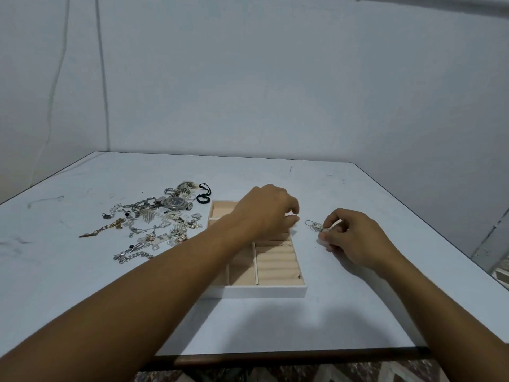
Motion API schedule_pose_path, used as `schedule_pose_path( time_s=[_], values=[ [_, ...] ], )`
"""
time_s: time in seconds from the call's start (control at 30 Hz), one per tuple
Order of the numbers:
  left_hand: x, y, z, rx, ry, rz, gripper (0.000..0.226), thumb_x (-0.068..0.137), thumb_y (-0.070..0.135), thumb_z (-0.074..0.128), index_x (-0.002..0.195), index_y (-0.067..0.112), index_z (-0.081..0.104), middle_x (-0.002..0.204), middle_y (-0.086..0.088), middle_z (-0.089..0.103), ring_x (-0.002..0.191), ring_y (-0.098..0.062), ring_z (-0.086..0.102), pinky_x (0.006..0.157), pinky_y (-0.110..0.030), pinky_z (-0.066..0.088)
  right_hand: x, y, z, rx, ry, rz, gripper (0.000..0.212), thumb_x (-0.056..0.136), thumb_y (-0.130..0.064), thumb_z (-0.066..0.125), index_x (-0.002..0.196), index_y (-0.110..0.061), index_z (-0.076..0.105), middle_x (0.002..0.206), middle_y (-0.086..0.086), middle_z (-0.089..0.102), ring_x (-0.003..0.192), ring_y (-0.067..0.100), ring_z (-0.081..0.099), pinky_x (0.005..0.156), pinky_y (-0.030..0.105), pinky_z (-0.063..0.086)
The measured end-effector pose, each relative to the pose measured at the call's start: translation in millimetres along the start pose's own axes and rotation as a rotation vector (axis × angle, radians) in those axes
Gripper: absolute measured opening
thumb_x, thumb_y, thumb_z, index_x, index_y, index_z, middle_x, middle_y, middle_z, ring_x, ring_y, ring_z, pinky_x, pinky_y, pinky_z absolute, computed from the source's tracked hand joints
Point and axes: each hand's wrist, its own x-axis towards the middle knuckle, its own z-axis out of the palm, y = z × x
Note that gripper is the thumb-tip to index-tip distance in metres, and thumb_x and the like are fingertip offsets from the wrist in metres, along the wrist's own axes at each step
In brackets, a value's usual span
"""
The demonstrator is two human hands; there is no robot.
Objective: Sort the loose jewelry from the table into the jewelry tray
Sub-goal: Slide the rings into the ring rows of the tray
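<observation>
Silver earring [315, 226] is pinched in my right hand [355, 238], centre-right; my left hand [264, 210] curls over the jewelry tray [264, 291], and I cannot tell what it holds.

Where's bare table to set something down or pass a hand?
Free: table behind the jewelry tray; near strip between the forearms. Crowded: jewelry pile left of tray, left hand over it, right hand pinching a silver piece.

I see the jewelry tray [264, 291] as smooth white outside, matt beige velvety lining [278, 267] inside. Loose jewelry [154, 219] is shiny silver and gold-tone metal, plus a braided black cord [203, 193]; earring [314, 226] is thin bright wire. Table [275, 321] matt, scuffed.
</observation>
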Motion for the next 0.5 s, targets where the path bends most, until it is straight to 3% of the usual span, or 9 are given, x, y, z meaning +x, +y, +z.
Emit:
schedule_pose_path(
  time_s=[0.13, 0.23, 0.33, 0.5],
  values=[
    [29.4, 20.5, 15.3, 0.052, -0.081, 0.077, 0.032, 0.094, 0.039, 0.054, 0.122, 0.025, 0.062, 0.127, 0.003, 0.059, 0.12, -0.018, 0.048, 0.089, -0.032, 0.038, -4.4, 0.8, -10.4, 0.171, 0.01, 0.038, 0.008, 0.082, -0.006, 0.073, 0.082, -0.003, 0.066, 0.069, 0.014, 0.071, 0.069, 0.031, 0.072, 0.07, 0.034, 0.059],
    [46.1, 31.9, 30.6, 0.104, -0.105, 0.105, 0.027, 0.091, 0.035, 0.057, 0.113, 0.023, 0.067, 0.118, 0.001, 0.063, 0.114, -0.021, 0.053, 0.077, -0.03, 0.037, -8.5, 5.7, -19.4, 0.204, 0.019, 0.06, 0.009, 0.082, -0.004, 0.073, 0.082, 0.0, 0.065, 0.067, 0.013, 0.072, 0.069, 0.036, 0.071, 0.08, 0.045, 0.059],
    [56.0, 34.9, 43.8, 0.181, -0.091, 0.106, 0.019, 0.087, 0.032, 0.061, 0.095, 0.02, 0.071, 0.099, -0.002, 0.068, 0.098, -0.025, 0.059, 0.065, -0.028, 0.038, -12.1, 10.6, -27.0, 0.233, 0.041, 0.085, 0.009, 0.082, -0.003, 0.072, 0.083, 0.002, 0.064, 0.068, 0.016, 0.071, 0.069, 0.039, 0.07, 0.081, 0.049, 0.058],
    [59.4, 32.5, 53.1, 0.163, -0.068, 0.06, 0.017, 0.088, 0.023, 0.054, 0.094, 0.015, 0.069, 0.097, -0.004, 0.065, 0.092, -0.026, 0.061, 0.063, -0.029, 0.042, -13.9, 17.1, -30.9, 0.251, 0.039, 0.097, 0.01, 0.081, -0.003, 0.073, 0.082, 0.001, 0.064, 0.067, 0.015, 0.071, 0.064, 0.034, 0.069, 0.079, 0.048, 0.059]
  ],
)
